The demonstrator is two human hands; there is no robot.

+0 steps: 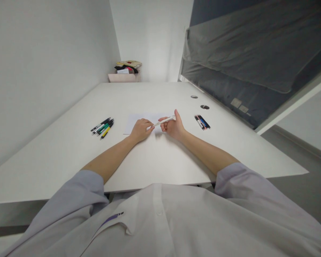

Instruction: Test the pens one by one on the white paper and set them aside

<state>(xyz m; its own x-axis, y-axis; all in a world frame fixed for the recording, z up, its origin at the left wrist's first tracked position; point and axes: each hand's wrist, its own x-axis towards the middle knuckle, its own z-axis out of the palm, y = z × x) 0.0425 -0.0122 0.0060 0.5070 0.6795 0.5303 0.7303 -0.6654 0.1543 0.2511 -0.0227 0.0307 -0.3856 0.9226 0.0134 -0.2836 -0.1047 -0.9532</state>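
Note:
A slim white pen (162, 122) is held slantwise between my two hands, a little above a white sheet of paper (130, 123). My left hand (140, 130) pinches its lower left end between thumb and fingertips. At the pen's upper right end is my right hand (174, 127), turned palm inward, with its thumb raised and its fingers curled around that end. The two hands partly cover the sheet, and small details of the pen are too small to make out.
Left of the paper lies a loose bunch of pens (103, 127) in black, green, white and yellow. Several more pens (202, 122) lie together at the right. Two round inserts (204, 107) sit in the white table (160, 164) near a dark covered partition (238, 60). A box (124, 77) stands at the far end.

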